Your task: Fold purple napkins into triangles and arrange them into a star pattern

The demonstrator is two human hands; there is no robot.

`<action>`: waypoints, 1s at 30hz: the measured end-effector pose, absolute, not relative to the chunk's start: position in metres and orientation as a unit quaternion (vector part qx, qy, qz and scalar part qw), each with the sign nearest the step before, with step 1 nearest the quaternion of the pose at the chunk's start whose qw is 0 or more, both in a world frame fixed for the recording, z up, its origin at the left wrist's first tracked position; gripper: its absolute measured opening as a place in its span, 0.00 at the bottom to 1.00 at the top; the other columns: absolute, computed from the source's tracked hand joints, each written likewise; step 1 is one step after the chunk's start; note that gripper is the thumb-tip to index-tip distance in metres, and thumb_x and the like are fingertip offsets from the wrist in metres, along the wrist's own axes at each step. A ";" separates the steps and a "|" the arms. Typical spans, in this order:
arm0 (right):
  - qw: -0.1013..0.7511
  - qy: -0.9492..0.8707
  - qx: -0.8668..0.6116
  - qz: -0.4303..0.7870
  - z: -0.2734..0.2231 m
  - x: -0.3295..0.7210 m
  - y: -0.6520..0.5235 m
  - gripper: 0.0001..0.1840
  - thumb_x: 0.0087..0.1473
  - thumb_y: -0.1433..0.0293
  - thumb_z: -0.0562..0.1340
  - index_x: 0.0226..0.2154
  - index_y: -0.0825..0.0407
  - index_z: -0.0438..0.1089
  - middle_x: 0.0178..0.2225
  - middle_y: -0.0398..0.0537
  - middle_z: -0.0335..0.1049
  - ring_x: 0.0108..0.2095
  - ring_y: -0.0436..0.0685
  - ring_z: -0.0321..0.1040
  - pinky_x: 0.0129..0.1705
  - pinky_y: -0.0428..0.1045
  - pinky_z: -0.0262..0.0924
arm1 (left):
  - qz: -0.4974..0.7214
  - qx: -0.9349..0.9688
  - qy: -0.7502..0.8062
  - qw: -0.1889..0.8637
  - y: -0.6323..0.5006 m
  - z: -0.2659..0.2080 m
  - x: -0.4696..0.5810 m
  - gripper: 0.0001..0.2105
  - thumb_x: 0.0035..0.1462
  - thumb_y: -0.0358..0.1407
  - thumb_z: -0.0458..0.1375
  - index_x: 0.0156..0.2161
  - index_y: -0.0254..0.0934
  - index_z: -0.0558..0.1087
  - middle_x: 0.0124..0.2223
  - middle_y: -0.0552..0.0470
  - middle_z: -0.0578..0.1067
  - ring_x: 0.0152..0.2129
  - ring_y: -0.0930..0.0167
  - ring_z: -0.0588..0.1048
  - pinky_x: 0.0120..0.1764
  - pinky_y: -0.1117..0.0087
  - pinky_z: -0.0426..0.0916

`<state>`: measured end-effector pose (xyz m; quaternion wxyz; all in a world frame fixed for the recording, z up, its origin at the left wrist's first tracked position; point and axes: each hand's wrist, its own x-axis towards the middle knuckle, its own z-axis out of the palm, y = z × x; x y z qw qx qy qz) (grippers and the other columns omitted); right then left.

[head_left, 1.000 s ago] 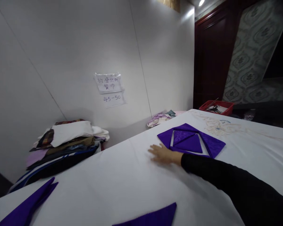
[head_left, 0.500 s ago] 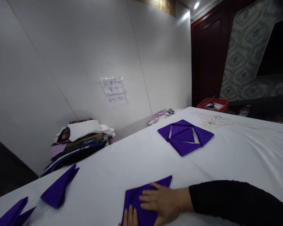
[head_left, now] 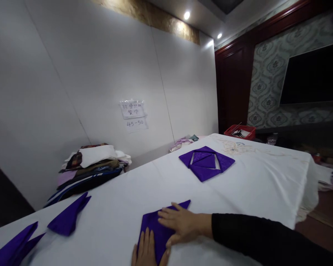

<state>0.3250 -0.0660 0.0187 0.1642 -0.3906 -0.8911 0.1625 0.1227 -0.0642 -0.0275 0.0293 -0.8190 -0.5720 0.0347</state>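
Note:
A purple cloth napkin (head_left: 160, 232) lies folded on the white tablecloth at the near middle. My right hand (head_left: 180, 223) is laid flat across its right part, fingers spread and pointing left. At its lower left my left hand (head_left: 147, 249) presses down with straight fingers, partly cut off by the bottom edge. Farther back, several folded purple napkins (head_left: 202, 173) are set out in a pointed ring, with a folded purple triangle (head_left: 207, 162) inside it. To the left are a folded purple napkin (head_left: 69, 216) and another purple folded napkin (head_left: 13, 245) at the edge of view.
The white tablecloth (head_left: 113, 221) covers the table and hangs at the right. Behind its left edge rises a pile of folded clothes (head_left: 97, 166). A red basket (head_left: 241, 132) stands past the far end. Paper signs (head_left: 133, 111) are on the wall.
My view has tilted up, showing more ceiling and the table's right side. My left hand has come farther into view on the napkin; my right hand still rests on it.

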 end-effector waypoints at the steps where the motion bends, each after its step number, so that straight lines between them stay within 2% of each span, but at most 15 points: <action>1: 0.159 -0.895 -0.379 0.174 0.016 0.313 -0.066 0.40 0.56 0.50 0.49 0.63 0.52 0.39 0.63 0.57 0.39 0.63 0.60 0.33 0.60 0.63 0.22 | 0.040 -0.822 -0.567 0.021 -0.064 -0.026 0.122 0.35 0.52 0.48 0.42 0.60 0.24 0.52 0.63 0.42 0.48 0.60 0.62 0.48 0.59 0.57 0.45; 5: 0.142 -0.889 -0.392 0.189 0.003 0.305 -0.064 0.39 0.55 0.49 0.49 0.62 0.53 0.43 0.62 0.59 0.42 0.62 0.61 0.36 0.60 0.63 0.24 | 0.042 -0.822 -0.568 -0.011 -0.065 -0.023 0.120 0.37 0.53 0.51 0.41 0.61 0.24 0.48 0.64 0.42 0.45 0.61 0.62 0.44 0.59 0.55 0.41; 9: 0.138 -0.868 -0.447 0.166 -0.005 0.340 -0.060 0.38 0.56 0.49 0.48 0.62 0.52 0.42 0.63 0.57 0.41 0.63 0.61 0.35 0.60 0.63 0.25 | 0.016 -0.822 -0.568 -0.027 -0.070 -0.021 0.122 0.39 0.53 0.54 0.40 0.61 0.25 0.47 0.64 0.42 0.44 0.61 0.62 0.43 0.60 0.55 0.39; 16: 0.109 -0.797 -0.574 0.153 0.011 0.380 -0.062 0.38 0.57 0.49 0.44 0.62 0.56 0.42 0.63 0.59 0.39 0.63 0.62 0.33 0.60 0.63 0.25 | 0.007 -0.822 -0.569 -0.036 -0.072 -0.020 0.121 0.39 0.54 0.54 0.39 0.62 0.25 0.47 0.65 0.42 0.44 0.61 0.61 0.42 0.60 0.55 0.38; 20: 0.141 -0.831 -0.520 0.137 0.017 0.346 -0.067 0.41 0.56 0.47 0.45 0.62 0.56 0.41 0.64 0.58 0.36 0.63 0.60 0.29 0.60 0.62 0.20 | 0.011 -0.821 -0.570 -0.023 -0.071 -0.020 0.122 0.39 0.54 0.54 0.39 0.61 0.24 0.47 0.64 0.41 0.45 0.61 0.61 0.43 0.60 0.55 0.38; 24: 0.145 -0.873 -0.433 0.169 0.007 0.303 -0.068 0.41 0.55 0.46 0.45 0.62 0.55 0.41 0.63 0.57 0.38 0.63 0.60 0.31 0.60 0.62 0.20 | 0.015 -0.821 -0.571 -0.016 -0.071 -0.020 0.123 0.39 0.53 0.53 0.40 0.61 0.24 0.47 0.64 0.41 0.45 0.61 0.61 0.43 0.60 0.55 0.39; 30: 0.140 -0.859 -0.464 0.164 -0.003 0.312 -0.068 0.38 0.56 0.47 0.46 0.62 0.50 0.44 0.63 0.53 0.41 0.63 0.61 0.34 0.60 0.62 0.23 | 0.007 -0.822 -0.569 -0.015 -0.070 -0.022 0.121 0.39 0.53 0.54 0.40 0.61 0.25 0.48 0.64 0.42 0.46 0.61 0.62 0.44 0.59 0.55 0.39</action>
